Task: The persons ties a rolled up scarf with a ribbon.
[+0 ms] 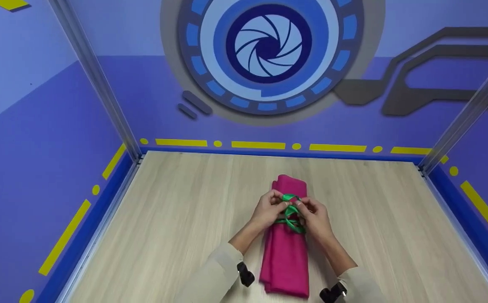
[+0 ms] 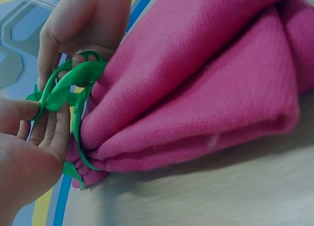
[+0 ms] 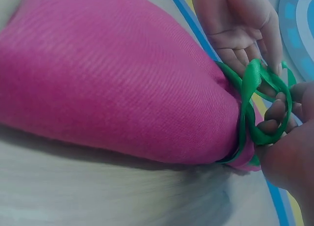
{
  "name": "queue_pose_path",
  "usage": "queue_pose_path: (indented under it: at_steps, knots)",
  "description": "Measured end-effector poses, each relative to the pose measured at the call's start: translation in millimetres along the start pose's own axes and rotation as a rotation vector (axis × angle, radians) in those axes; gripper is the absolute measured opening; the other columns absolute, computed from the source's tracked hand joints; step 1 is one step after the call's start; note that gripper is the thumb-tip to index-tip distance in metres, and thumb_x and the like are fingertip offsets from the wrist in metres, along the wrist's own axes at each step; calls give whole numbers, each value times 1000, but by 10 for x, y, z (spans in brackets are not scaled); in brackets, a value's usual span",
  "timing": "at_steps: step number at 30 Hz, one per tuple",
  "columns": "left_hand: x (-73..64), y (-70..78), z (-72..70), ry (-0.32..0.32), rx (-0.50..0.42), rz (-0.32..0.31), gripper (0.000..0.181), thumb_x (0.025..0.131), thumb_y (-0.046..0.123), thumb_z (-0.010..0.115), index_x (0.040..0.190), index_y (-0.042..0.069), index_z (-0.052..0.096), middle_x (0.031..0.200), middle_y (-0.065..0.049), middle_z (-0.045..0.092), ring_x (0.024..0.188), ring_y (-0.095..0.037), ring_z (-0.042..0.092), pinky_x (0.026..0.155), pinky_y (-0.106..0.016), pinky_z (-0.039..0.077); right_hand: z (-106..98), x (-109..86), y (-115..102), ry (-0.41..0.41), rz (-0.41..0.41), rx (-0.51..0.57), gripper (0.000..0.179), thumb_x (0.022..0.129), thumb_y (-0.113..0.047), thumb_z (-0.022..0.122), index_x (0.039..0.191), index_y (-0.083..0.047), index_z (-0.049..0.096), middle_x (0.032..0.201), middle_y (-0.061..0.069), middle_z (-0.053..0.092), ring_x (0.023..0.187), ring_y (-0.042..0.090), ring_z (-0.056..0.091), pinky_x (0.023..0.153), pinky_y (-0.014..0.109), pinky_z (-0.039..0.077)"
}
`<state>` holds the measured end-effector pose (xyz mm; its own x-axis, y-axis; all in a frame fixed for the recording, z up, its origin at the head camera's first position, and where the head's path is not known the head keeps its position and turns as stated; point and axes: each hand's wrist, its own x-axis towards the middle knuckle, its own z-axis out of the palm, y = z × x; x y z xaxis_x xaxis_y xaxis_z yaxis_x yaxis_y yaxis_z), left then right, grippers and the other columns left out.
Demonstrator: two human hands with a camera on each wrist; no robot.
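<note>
A folded pink knitted cloth (image 1: 288, 261) lies lengthwise on the table, gathered in around its middle by a green ribbon (image 2: 81, 74). The ribbon stands up in loops above the cloth. My left hand (image 1: 267, 209) pinches one part of the ribbon between thumb and fingers, seen closely in the left wrist view. Opposite it, my right hand (image 1: 317, 219) pinches another part, with some fingers inside a ribbon loop (image 3: 251, 81) in the right wrist view. Both hands are just above the cloth, nearly meeting. Where the ribbon strands cross is partly covered by the fingers.
The light wood tabletop (image 1: 176, 210) extends on both sides of the cloth. A blue patterned wall (image 1: 143, 97) closes off the back, with side panels left and right. Metal posts (image 1: 96, 84) stand at the back corners.
</note>
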<state>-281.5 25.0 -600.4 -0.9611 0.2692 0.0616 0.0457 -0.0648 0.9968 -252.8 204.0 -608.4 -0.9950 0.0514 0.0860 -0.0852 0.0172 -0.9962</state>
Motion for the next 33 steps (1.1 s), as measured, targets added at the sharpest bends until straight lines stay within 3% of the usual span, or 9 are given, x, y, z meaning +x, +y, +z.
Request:
queue_pose_path:
  at_steps: [4,10,18,25,33]
  knots:
    - [-1,-10,-28,-2,-79,-29,12,104,3,66,113,-2,60,104,-12,72,92,-20,73,81,-39,63,-20,-11,2,-15,-18,5,22,108,-16,64,112,5,68,90,15,59,66,18,50,57,26,45]
    - [9,-21,-61,-3,-98,-42,11,106,3,62,116,-1,58,109,-12,71,96,-20,74,82,-38,63,-46,-34,-5,-49,-37,-5,24,109,-17,61,116,5,67,102,20,62,74,22,57,63,29,51]
    - [-5,-28,-23,-27,-107,-98,15,107,5,61,120,-2,58,105,-12,73,92,-25,75,86,-47,62,-49,-25,-43,-51,-54,-42,25,108,-21,65,116,3,70,117,20,68,114,26,61,89,30,53]
    - [-15,-9,-8,-33,-103,-129,12,111,8,52,119,0,57,104,-10,73,84,-21,74,81,-42,63,-47,-20,-67,-45,-51,6,25,108,-17,65,116,6,69,117,22,67,109,23,65,88,27,55]
    - [14,-23,-12,-81,-170,-161,12,113,11,48,119,4,56,102,-6,69,81,-16,70,76,-35,62,-76,-20,-100,-79,-58,5,22,108,-15,64,116,5,70,111,19,66,98,25,65,79,26,54]
